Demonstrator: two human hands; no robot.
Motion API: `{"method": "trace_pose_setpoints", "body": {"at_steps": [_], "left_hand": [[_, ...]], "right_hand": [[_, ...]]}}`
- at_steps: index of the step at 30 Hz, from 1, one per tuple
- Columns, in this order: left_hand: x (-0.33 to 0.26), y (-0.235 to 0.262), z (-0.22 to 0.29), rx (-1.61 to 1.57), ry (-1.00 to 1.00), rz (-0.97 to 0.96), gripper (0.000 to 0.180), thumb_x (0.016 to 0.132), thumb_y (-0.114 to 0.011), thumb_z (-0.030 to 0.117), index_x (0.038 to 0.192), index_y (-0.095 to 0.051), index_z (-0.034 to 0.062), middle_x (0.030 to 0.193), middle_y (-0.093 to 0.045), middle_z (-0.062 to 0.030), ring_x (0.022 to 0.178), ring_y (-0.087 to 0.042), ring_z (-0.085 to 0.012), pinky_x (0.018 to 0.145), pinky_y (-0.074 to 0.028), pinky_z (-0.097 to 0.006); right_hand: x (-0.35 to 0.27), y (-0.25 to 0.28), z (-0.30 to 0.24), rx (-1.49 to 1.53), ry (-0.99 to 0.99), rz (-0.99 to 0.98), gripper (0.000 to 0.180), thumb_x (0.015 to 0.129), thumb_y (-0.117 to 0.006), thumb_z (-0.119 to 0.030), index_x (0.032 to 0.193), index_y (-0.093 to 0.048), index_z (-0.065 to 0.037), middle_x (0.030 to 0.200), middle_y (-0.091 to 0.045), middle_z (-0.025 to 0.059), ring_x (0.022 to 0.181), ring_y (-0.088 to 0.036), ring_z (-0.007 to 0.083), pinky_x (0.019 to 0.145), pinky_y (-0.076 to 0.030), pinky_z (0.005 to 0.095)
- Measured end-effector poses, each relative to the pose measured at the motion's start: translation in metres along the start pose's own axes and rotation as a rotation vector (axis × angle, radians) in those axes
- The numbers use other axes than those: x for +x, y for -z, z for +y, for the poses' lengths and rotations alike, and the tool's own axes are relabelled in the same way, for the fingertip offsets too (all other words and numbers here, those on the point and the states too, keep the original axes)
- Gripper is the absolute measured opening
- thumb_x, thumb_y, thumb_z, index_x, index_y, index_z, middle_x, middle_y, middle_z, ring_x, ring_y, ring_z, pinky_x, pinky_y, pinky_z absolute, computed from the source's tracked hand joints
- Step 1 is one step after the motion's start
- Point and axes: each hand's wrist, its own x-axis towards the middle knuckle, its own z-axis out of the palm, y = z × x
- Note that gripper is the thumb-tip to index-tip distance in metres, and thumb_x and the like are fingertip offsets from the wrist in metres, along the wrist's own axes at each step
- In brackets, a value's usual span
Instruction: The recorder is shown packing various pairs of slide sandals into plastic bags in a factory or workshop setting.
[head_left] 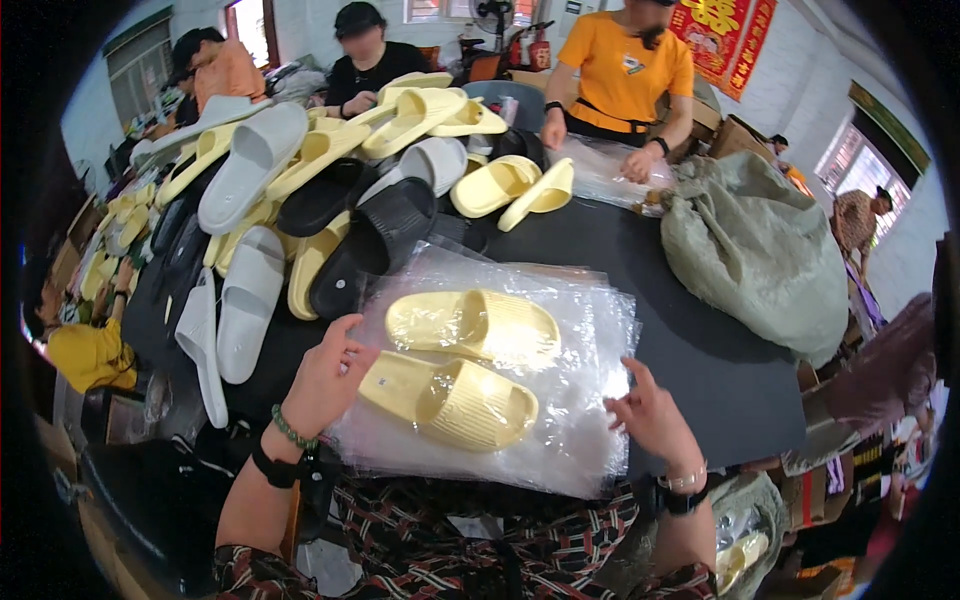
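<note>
A pair of pale yellow slide slippers lies side by side in front of me, with shiny clear plastic over them. They rest on a stack of clear plastic bags. At the left edge of the stack, my left hand is open, its fingertips close to the heel of the nearer slipper. My right hand hovers by the right edge of the bags with its fingers spread. Neither hand appears to hold anything. Whether the left fingertips touch the plastic cannot be told.
A large heap of yellow, grey and black slippers covers the left and far side of the black table. A big grey-green sack stands at the right. Across the table, a person in orange handles clear bags; another in black sits behind the heap.
</note>
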Motion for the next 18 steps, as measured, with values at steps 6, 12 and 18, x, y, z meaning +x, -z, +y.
{"method": "trace_pose_setpoints", "body": {"at_steps": [6, 12, 18], "left_hand": [[0.031, -0.019, -0.028, -0.242, 0.265, -0.088, 0.054, 0.098, -0.058, 0.021, 0.143, -0.036, 0.0022, 0.077, -0.063, -0.0032, 0.069, -0.062, -0.0093, 0.054, -0.046, -0.023], [0.05, -0.026, -0.042, -0.314, 0.271, -0.135, 0.06, 0.091, -0.07, 0.022, 0.137, -0.042, -0.0036, 0.076, -0.063, -0.0039, 0.064, -0.059, -0.0089, 0.057, -0.047, -0.024], [0.062, -0.034, -0.044, -0.56, 0.209, -0.023, 0.049, 0.088, -0.067, 0.001, 0.133, -0.047, 0.0, 0.076, -0.058, 0.0006, 0.061, -0.053, -0.0056, 0.056, -0.045, -0.02]], "right_hand": [[0.07, -0.001, 0.024, 0.067, -0.059, 0.122, 0.063, 0.092, -0.068, -0.025, 0.141, -0.039, 0.002, 0.086, -0.069, 0.0147, 0.07, -0.069, 0.0189, 0.062, -0.055, 0.0309], [0.104, -0.021, 0.031, 0.082, -0.07, 0.083, 0.064, 0.089, -0.069, -0.014, 0.143, -0.037, 0.0, 0.083, -0.067, 0.0117, 0.065, -0.065, 0.0161, 0.059, -0.053, 0.0289], [0.104, -0.019, 0.058, 0.211, 0.125, 0.27, 0.059, 0.088, -0.067, -0.005, 0.141, -0.04, -0.004, 0.081, -0.064, 0.0078, 0.064, -0.061, 0.0127, 0.059, -0.052, 0.0282]]}}
